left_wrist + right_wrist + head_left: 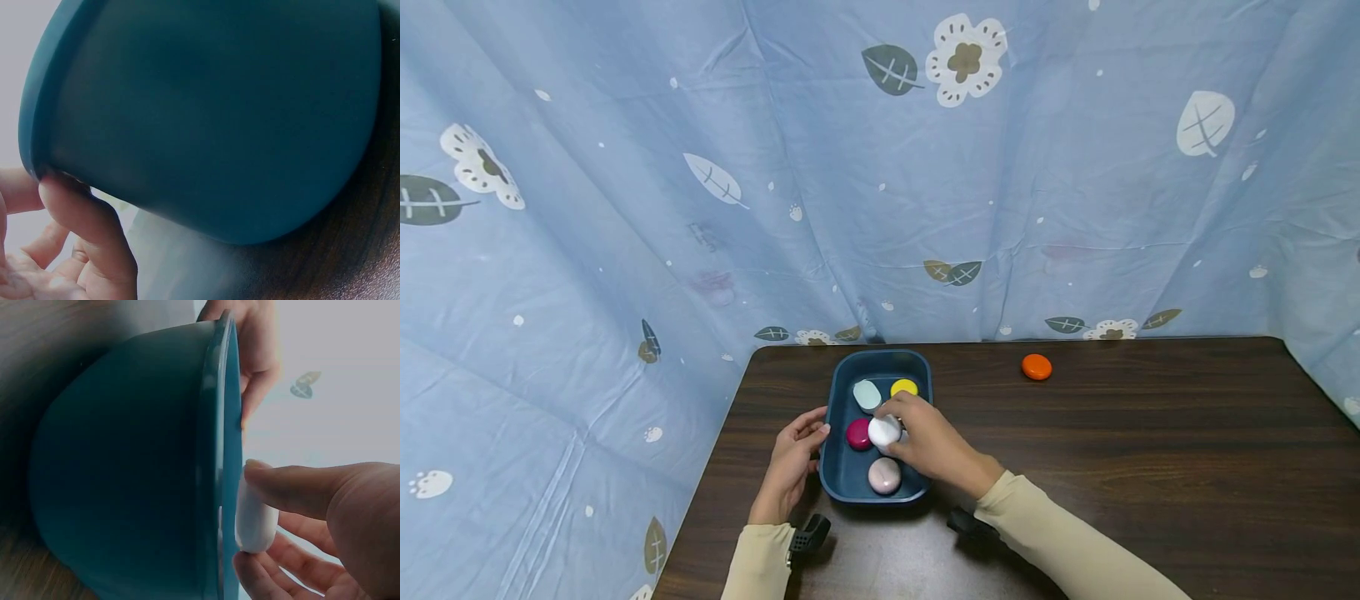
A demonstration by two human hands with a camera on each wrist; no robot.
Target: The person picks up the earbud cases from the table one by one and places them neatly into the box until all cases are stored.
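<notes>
A dark blue rectangular basin with rounded corners stands on the table. My left hand is at its left side, thumb and fingers at the rim, gripping it. My right hand reaches over the right side and pinches a smooth white rounded disc between thumb and fingers. In the right wrist view, this white disc is at rim height. Inside the basin lie a pale mint disc, a yellow disc, a magenta disc and a pale pink disc. Another pale piece shows partly beneath the held disc.
An orange disc lies near the back of the dark wooden table, right of the basin. A blue patterned curtain hangs behind and to the left. Both wrists wear black straps.
</notes>
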